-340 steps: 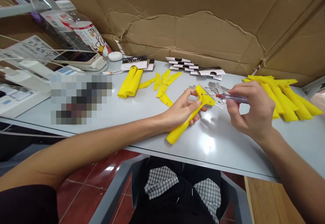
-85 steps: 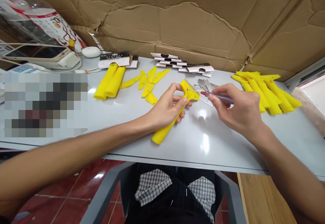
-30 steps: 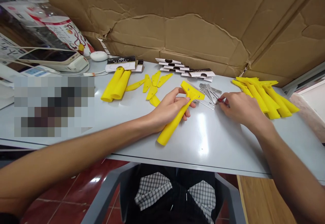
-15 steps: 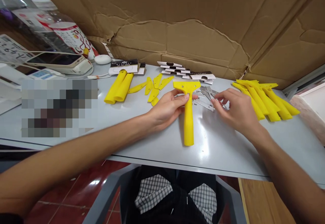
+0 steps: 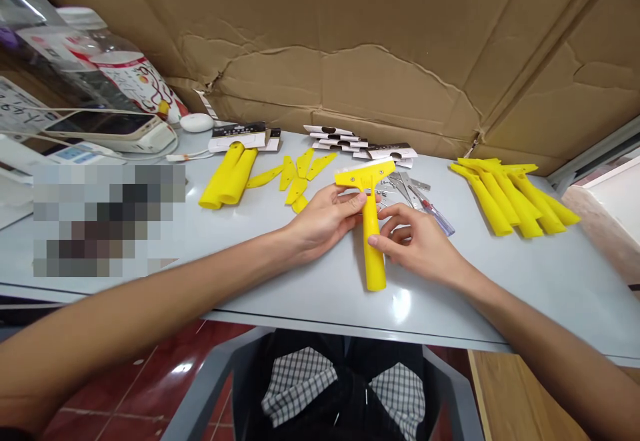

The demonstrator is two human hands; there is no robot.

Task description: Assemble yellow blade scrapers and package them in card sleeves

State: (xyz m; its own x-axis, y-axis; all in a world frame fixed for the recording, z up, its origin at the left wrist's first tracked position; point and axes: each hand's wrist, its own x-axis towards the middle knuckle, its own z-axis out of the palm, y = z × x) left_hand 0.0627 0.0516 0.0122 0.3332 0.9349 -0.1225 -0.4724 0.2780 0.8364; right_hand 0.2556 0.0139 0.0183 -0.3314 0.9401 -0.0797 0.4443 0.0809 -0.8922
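Note:
A yellow plastic scraper (image 5: 373,244) with a wide T-shaped head and two screws in it is held over the table, its handle towards me. My left hand (image 5: 327,218) is closed round its neck, thumb on the front. Further down, my right hand (image 5: 417,238) grips the handle's right side between thumb and fingers. Just beyond the right hand lies a screwdriver (image 5: 437,216) with a clear purplish handle. Flat metal blades (image 5: 415,184) and small screws lie behind the scraper, partly hidden by it and my hands.
Several yellow handles (image 5: 515,198) are piled at the right. Two more handles (image 5: 230,174) and loose yellow head plates (image 5: 300,168) lie left of centre. Folded cards (image 5: 335,138) sit along the cardboard wall (image 5: 390,94). Bottles (image 5: 135,71) and a phone (image 5: 103,123) stand at the far left.
My right hand has left the screwdriver beside the blades and moved left onto the scraper's handle. The scraper's head has tilted, its right end now higher. My left hand keeps its hold.

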